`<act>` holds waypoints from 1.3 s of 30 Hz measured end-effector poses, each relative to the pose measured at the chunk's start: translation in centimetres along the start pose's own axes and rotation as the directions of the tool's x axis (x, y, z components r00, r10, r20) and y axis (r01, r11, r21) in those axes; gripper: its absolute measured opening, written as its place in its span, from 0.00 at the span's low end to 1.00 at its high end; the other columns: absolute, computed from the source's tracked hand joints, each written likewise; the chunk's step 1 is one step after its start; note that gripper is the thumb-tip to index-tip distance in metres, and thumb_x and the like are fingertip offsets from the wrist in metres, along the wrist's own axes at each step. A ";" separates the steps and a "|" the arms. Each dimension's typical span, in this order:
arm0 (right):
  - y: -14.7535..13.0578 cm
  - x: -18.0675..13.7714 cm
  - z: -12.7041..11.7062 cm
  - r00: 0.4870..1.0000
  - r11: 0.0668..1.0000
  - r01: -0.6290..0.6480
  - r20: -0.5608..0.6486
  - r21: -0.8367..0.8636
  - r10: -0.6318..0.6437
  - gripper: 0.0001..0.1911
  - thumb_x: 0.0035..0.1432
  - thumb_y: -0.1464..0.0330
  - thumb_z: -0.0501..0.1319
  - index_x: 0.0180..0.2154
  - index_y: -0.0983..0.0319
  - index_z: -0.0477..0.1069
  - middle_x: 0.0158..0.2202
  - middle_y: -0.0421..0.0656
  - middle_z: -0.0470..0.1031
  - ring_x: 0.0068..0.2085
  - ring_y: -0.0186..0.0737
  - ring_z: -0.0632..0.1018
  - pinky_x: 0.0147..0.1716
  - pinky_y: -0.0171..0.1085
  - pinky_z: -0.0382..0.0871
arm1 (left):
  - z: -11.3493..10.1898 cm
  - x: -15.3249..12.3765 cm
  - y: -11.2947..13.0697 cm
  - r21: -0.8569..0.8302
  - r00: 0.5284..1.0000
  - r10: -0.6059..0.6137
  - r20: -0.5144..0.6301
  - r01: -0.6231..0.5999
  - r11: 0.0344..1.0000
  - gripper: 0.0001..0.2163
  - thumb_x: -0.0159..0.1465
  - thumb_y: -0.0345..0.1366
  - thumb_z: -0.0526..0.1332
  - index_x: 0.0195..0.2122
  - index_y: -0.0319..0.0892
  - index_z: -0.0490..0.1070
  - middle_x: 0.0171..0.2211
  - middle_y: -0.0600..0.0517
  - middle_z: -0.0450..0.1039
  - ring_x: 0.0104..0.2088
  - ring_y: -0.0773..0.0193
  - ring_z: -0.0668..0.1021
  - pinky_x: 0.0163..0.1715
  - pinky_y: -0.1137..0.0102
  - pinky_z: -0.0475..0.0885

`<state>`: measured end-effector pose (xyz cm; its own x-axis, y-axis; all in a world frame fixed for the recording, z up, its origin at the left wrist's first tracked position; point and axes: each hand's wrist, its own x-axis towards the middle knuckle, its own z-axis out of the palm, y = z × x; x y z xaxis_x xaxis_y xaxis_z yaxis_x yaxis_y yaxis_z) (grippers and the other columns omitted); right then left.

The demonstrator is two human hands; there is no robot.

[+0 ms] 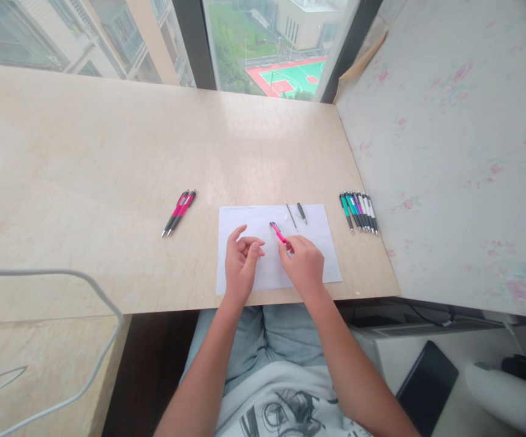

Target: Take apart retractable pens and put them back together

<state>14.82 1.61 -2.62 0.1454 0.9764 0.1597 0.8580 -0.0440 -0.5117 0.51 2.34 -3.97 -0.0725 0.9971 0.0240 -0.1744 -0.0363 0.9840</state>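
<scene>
My right hand (305,260) pinches a pink pen barrel (278,232) by its lower end, the dark clip end pointing up and left. My left hand (241,267) hovers beside it over the white paper (272,276). Its index finger is raised and the other fingers are loosely curled near the thumb; I see nothing held in it. On the paper beyond my hands lie a thin pen refill (291,216) and a black pen grip (302,213) with a pointed tip. A small clear piece beside the refill is too small to name.
Two pink pens (179,213) lie to the left on the stone-like tabletop (108,182). A row of several green, blue, purple and white pens (358,212) lies at right near the wall. A grey cable (108,303) loops at lower left. Windows stand behind.
</scene>
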 end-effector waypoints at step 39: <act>5.9 1.7 -2.1 0.991 0.973 -0.135 -0.037 -0.187 0.130 0.10 0.60 0.67 0.59 0.43 0.60 0.75 0.40 0.47 0.77 0.39 0.44 0.76 0.32 0.38 0.62 | 4.1 5.7 1.9 0.652 0.960 0.180 0.215 -0.278 0.705 0.04 0.59 0.29 0.64 0.34 0.44 0.70 0.30 0.51 0.70 0.26 0.62 0.69 0.32 0.66 0.66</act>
<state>21.15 2.61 -3.58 0.2737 0.9539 0.1228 0.9074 -0.2138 -0.3618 3.80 8.21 -1.23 0.1102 0.9651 0.2377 0.5375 -0.2590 0.8025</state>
